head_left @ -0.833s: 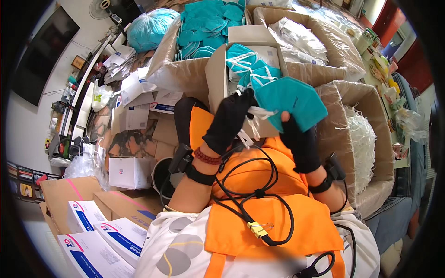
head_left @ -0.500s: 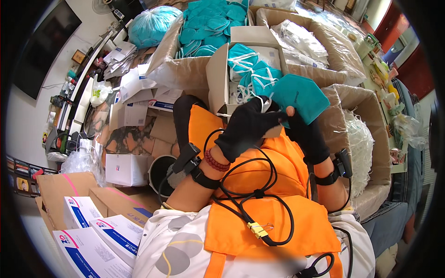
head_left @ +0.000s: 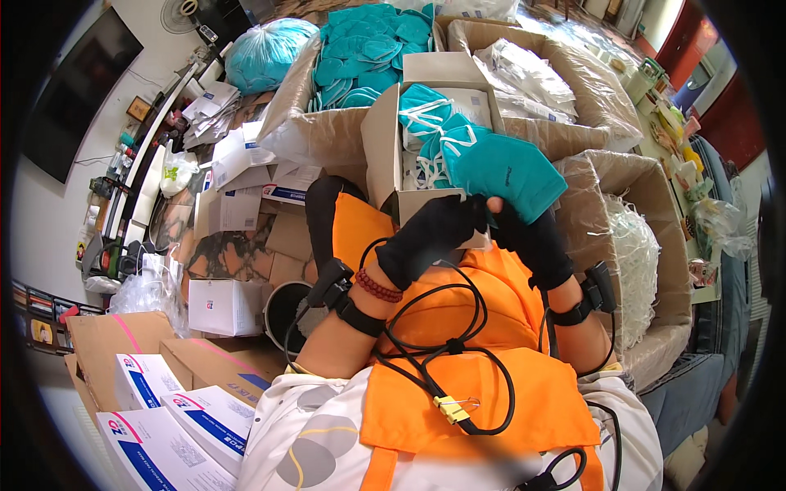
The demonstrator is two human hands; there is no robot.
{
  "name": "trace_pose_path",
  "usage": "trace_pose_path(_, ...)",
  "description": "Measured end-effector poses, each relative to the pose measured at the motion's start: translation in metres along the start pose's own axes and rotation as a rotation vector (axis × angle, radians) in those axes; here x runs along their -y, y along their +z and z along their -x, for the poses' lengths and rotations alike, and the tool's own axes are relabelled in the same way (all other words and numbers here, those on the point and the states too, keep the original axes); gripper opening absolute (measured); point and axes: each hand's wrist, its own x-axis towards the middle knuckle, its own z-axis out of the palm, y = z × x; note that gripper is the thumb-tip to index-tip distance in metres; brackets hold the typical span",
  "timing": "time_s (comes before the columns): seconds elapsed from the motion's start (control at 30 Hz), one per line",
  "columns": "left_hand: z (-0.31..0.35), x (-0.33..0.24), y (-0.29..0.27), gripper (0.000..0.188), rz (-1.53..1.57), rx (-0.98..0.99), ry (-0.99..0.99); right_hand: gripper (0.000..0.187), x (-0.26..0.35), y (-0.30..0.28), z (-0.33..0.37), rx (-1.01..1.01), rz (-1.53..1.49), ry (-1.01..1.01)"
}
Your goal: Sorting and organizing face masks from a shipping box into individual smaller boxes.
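A folded teal face mask [head_left: 509, 176] lies tilted above my hands, just over the front right side of an open carton. My right hand [head_left: 530, 244], in a black fingerless glove, grips its lower edge, thumb on the near side. Close beside it, my left hand [head_left: 430, 237] in a matching glove has its fingers bent together at the mask's lower left corner. What those fingers pinch is hidden. Inside the carton [head_left: 383, 147], more teal masks with white straps [head_left: 426, 110] rest beside white packets.
Behind stands a lined box of teal mask pieces [head_left: 372, 49]. Another box holds clear packets [head_left: 524, 78]. White straps [head_left: 634, 262] fill a box at my right. Flat printed cartons [head_left: 164, 454] lie at my lower left, near a round bin [head_left: 286, 315]. Black cables [head_left: 458, 344] cross my orange apron.
The mask has moved down and left, turning its printed side more into view. My right hand has come lower and closer to my left hand, which has also dropped slightly.
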Motion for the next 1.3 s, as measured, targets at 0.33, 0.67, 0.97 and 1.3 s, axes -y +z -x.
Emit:
trace_pose_path(0.33,-0.003,-0.006,-0.092,0.016,1.537,-0.637,-0.434,0.019,0.022,0.018,0.032,0.158,-0.082,0.203)
trace_pose_path(0.67,-0.001,0.001,-0.003,0.046,-0.077,-0.249,0.009,0.035,0.026,-0.002,0.005,-0.037,-0.469,0.383)
trace_pose_path(0.97,-0.009,-0.029,-0.010,0.022,0.401,-0.131,-0.539,0.037,0.007,0.004,-0.002,-0.070,-0.283,0.298)
trace_pose_path(1.3,0.004,-0.013,-0.018,0.017,-0.077,-0.144,-0.204,0.027,-0.001,0.016,0.012,-0.084,-0.133,0.267)
